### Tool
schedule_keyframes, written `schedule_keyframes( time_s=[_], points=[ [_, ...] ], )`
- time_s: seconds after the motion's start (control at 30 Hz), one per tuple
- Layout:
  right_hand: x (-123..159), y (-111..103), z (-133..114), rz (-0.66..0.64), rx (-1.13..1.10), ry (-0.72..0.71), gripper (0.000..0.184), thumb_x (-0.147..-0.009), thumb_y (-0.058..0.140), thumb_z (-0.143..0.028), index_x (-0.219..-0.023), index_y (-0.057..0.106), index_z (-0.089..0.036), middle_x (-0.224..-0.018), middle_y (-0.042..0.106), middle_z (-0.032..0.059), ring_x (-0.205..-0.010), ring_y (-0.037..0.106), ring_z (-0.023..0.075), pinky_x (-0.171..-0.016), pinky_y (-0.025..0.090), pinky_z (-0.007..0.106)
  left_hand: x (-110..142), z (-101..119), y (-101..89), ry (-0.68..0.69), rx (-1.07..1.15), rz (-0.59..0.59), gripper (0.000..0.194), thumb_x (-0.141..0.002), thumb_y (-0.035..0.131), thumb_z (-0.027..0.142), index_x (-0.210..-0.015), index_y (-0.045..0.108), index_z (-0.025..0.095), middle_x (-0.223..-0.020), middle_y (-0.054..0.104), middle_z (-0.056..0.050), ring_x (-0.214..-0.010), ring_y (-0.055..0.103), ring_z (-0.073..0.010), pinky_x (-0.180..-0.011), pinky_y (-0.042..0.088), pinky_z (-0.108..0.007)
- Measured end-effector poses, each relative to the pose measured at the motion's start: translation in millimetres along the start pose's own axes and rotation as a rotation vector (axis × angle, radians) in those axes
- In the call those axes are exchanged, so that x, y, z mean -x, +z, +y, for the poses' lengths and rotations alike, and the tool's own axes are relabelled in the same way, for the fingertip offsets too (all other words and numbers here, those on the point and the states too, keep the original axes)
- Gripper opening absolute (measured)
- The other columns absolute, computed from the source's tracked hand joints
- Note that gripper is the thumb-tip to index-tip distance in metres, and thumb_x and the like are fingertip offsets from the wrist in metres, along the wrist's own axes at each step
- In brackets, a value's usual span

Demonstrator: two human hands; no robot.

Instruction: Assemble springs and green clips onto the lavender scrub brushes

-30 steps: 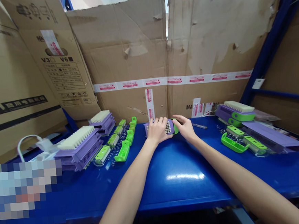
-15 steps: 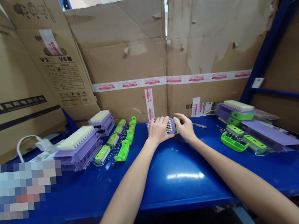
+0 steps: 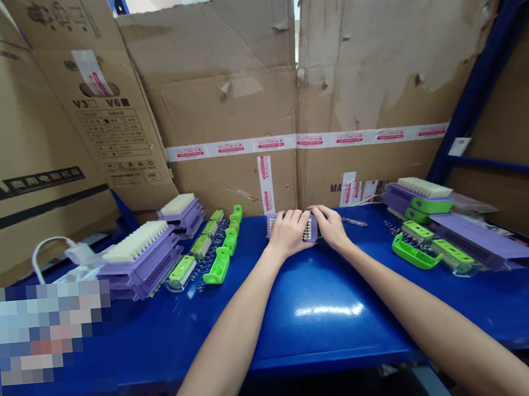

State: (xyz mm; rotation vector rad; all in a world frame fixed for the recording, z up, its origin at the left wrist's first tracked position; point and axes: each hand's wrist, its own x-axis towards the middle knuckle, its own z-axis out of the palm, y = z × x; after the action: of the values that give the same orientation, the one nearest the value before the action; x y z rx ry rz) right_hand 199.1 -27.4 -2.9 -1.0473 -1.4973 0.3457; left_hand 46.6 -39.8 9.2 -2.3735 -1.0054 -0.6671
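A purple brush (image 3: 313, 229) with rows of pale bristles facing up lies at the middle of the table, near the cardboard. My left hand (image 3: 290, 231) is closed over its middle, with bristles showing on both sides of the fingers. My right hand (image 3: 331, 226) is at the brush's right end, with fingers curled around a green end cap, of which only a thin green edge shows. The right fingertips are mostly hidden. Just beyond the right hand lies a thin screwdriver-like tool (image 3: 354, 222).
On the left stand stacked purple brushes (image 3: 137, 266), beside green-topped clear blocks (image 3: 181, 273), springs (image 3: 207, 248) and green caps (image 3: 217, 267). More purple parts (image 3: 482, 236) and a green cap (image 3: 415, 254) lie right. Cardboard (image 3: 220, 104) walls the blue table's (image 3: 330, 339) back.
Both hands and the brush have shifted slightly right. The green cap at the brush's right end, plainly visible before, is now almost covered by my right hand.
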Motion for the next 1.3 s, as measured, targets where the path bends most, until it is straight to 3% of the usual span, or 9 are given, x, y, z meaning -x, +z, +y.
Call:
schedule_keyframes(
  time_s=[0.2,0.43,0.67,0.87,1.3],
  points=[
    [-2,-1,0,-0.011,0.001,0.008,0.041,-0.086,0.043,-0.049,-0.092,0.070,-0.019,-0.099,0.070,0.0079,-0.092,0.062,0.0224,-0.087,0.045,0.034,2,-9,1.6,-0.081,0.017,0.026,0.069,-0.073,0.064,0.058,-0.126,0.045,0.017,-0.115,0.057,-0.012,-0.104,0.052,-0.0277,-0.089,0.034,-0.039],
    [0,-3,-1,-0.171,0.131,-0.122,0.036,-0.088,0.042,-0.042,-0.098,0.070,-0.022,-0.101,0.068,0.0079,-0.097,0.061,0.0226,-0.092,0.043,0.036,5,-14,2.8,-0.057,-0.043,-0.015,0.080,-0.066,0.071,0.060,-0.127,0.044,0.017,-0.115,0.057,-0.013,-0.106,0.051,-0.0295,-0.090,0.034,-0.040],
    [0,-1,7,-0.252,0.178,-0.094,0.039,-0.089,0.039,-0.040,-0.111,0.064,-0.019,-0.112,0.065,0.0102,-0.106,0.058,0.0233,-0.096,0.041,0.038,4,-12,2.7,-0.037,-0.063,-0.053,0.061,-0.077,0.062,0.047,-0.128,0.044,0.016,-0.116,0.057,-0.013,-0.107,0.051,-0.0288,-0.091,0.032,-0.040],
    [1,0,8,-0.281,0.193,-0.074,0.041,-0.088,0.043,-0.041,-0.117,0.059,-0.017,-0.119,0.062,0.0117,-0.110,0.056,0.0234,-0.098,0.039,0.039,4,-12,3.1,-0.015,-0.068,-0.026,0.060,-0.077,0.061,0.045,-0.126,0.045,0.013,-0.111,0.058,-0.012,-0.102,0.052,-0.0279,-0.088,0.034,-0.040],
    [-3,5,17,-0.252,-0.044,-0.014,0.039,-0.083,0.049,-0.045,-0.106,0.063,-0.018,-0.109,0.066,0.0079,-0.102,0.059,0.0228,-0.095,0.042,0.038,4,-15,2.9,0.016,-0.050,-0.010,0.079,-0.066,0.071,0.062,-0.122,0.046,0.014,-0.110,0.058,-0.011,-0.101,0.053,-0.0279,-0.088,0.034,-0.039]
  ],
)
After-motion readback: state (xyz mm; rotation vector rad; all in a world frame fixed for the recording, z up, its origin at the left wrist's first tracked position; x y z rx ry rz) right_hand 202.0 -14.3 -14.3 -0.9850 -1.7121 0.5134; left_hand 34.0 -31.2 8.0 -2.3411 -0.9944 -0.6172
